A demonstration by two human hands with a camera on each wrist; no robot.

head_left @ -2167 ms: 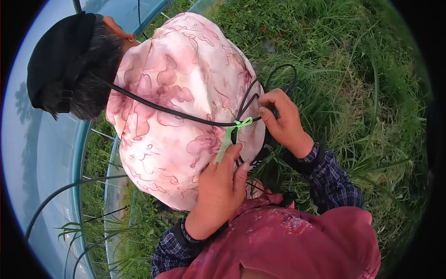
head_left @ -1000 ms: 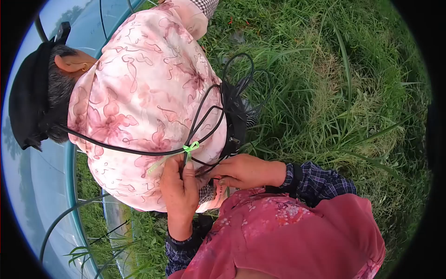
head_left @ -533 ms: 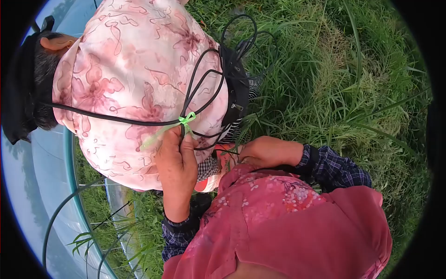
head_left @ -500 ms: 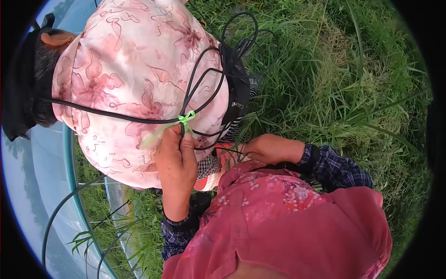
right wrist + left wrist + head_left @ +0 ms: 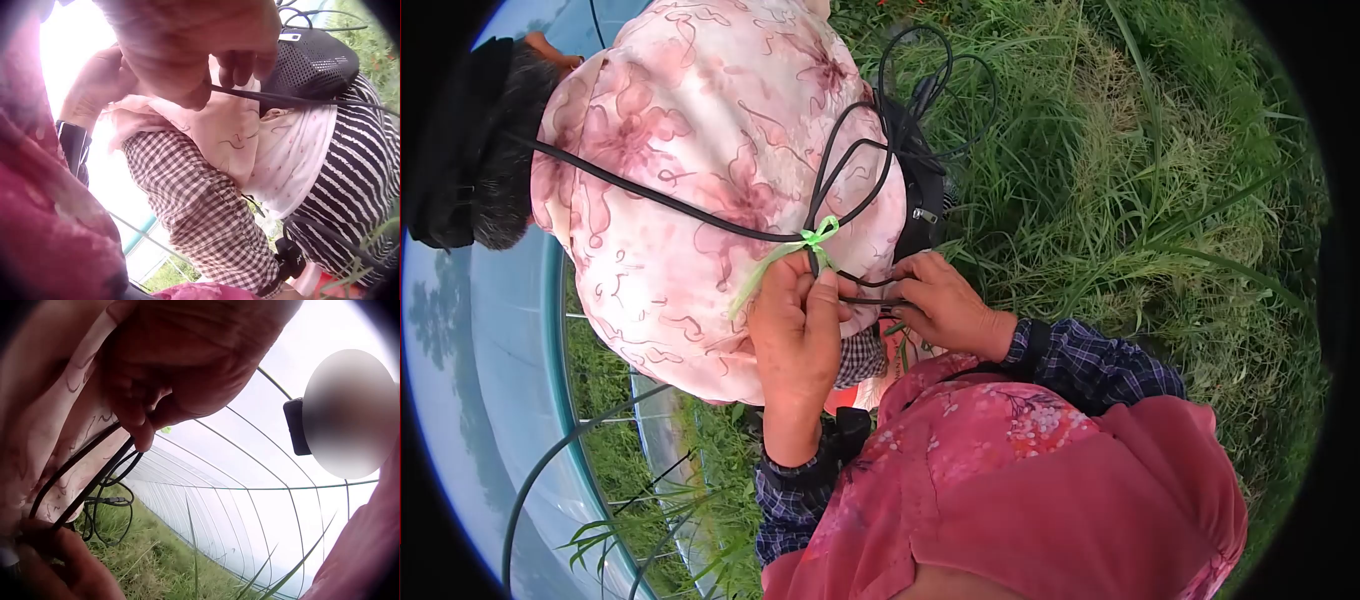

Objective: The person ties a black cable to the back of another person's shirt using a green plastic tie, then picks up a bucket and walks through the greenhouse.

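Note:
A black cable [image 5: 660, 197] runs from the other person's head across the back of their pink floral shirt [image 5: 670, 150]. A bright green ribbon [image 5: 820, 234], tied in a bow, binds it to several cable loops. My left hand [image 5: 795, 325] pinches the bundled cable just below the bow, thumb on top. To its right, my right hand [image 5: 945, 305] grips two strands that lead out of the bundle. In the left wrist view the strands [image 5: 94, 478] stretch between both hands. The right wrist view shows the cable [image 5: 300, 100] passing under my right fingers.
The other person wears a black cap [image 5: 455, 140] and a black waist bag [image 5: 312, 62]. Loose cable loops [image 5: 917, 75] hang beside the bag. Tall grass [image 5: 1120, 200] grows on the right; a plastic greenhouse wall [image 5: 490, 330] with hoops stands on the left.
My right hand, low by my own shirt half a second ago, has come up and left to the strands beside my left hand. My left hand keeps its pinch below the bow.

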